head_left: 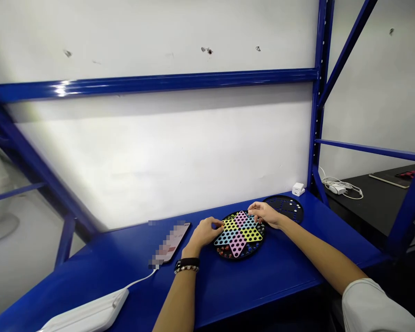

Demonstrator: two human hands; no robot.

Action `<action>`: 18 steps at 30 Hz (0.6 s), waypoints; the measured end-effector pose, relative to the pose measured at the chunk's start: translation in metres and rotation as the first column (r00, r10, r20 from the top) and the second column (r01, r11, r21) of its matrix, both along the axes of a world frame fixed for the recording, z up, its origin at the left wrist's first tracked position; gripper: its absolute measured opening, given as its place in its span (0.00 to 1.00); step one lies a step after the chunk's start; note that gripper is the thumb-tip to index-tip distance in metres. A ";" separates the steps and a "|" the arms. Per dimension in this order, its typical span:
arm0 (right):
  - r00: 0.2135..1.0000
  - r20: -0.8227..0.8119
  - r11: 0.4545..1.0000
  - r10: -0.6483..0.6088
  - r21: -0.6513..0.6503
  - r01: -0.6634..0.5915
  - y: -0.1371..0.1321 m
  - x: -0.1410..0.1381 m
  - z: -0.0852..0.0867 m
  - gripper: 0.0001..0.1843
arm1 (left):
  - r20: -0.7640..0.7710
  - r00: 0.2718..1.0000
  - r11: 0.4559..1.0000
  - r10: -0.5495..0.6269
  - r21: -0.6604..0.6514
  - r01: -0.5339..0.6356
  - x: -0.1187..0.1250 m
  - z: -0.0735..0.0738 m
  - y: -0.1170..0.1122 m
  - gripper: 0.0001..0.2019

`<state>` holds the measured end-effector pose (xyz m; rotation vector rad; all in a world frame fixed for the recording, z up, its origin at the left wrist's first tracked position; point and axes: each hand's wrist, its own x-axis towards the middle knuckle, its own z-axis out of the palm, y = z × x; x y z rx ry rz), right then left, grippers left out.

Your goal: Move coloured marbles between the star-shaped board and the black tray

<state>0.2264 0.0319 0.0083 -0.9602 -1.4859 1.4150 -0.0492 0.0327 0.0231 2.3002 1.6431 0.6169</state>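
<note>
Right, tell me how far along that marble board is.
Done: the board lies flat on the shelf, a black disc set aside behind it, marbles in its rim. In hand: left hand at its left edge, right hand pinching at its far edge; what it grips is unclear. Left: the star holes look empty.

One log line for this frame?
left hand: on board left edge | right hand: at board far edge | lid: right of board | phone: left
</note>
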 end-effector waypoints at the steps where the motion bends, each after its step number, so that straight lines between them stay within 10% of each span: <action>1: 0.999 0.039 1.000 -0.010 0.029 0.008 0.001 0.002 0.000 0.16 | 0.003 1.000 1.000 0.007 0.012 -0.007 -0.001 -0.001 0.000 0.17; 7: 0.775 0.543 0.891 -0.324 0.451 0.057 0.003 0.026 0.002 0.10 | -0.004 1.000 1.000 0.021 -0.019 -0.021 -0.003 0.000 -0.001 0.12; 18: 0.638 0.699 0.897 -0.323 0.441 -0.028 0.005 0.036 0.000 0.12 | -0.021 1.000 1.000 -0.004 0.018 0.005 0.007 0.005 -0.005 0.12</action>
